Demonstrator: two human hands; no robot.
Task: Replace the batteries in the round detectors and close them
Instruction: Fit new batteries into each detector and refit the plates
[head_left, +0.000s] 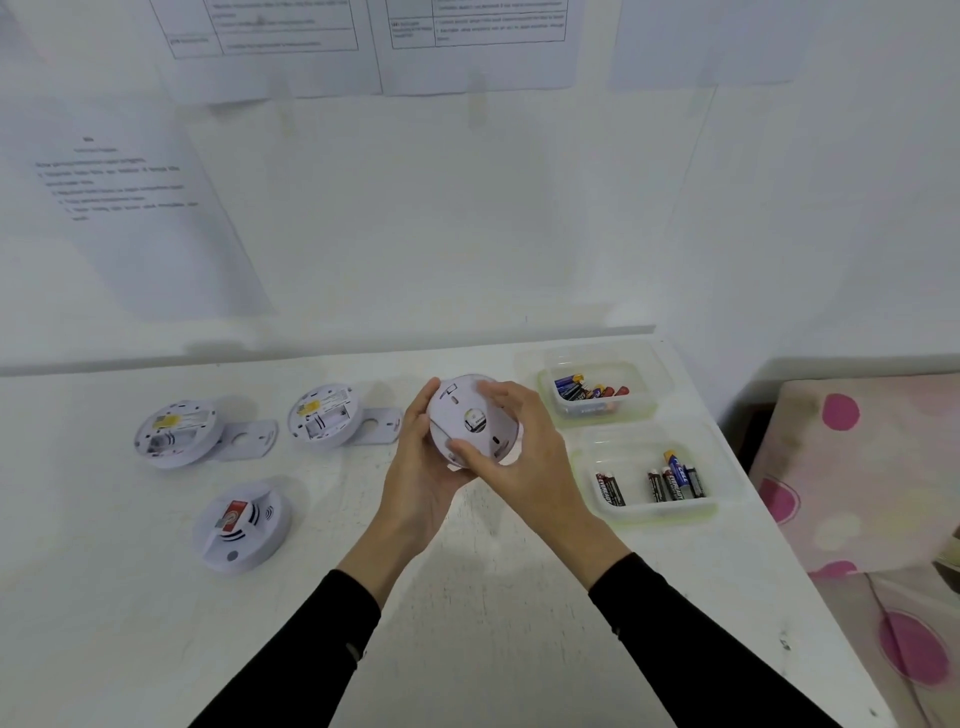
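White plastic fills both hands: the left hand (418, 470) cups a round detector (470, 418) from beneath while the right hand (522, 449) clamps fingers and thumb across its back plate, seemingly to twist it, above the centre of the table (493, 613). Opened detectors (174, 434) (324, 415) lie at nine o'clock. Battery tubs (647, 402) (660, 514) crowd the three o'clock edge, so six o'clock looks the likeliest setting-down room.

White detectors (470, 415), black sleeves (332, 623), pink-dotted cloth (852, 467).
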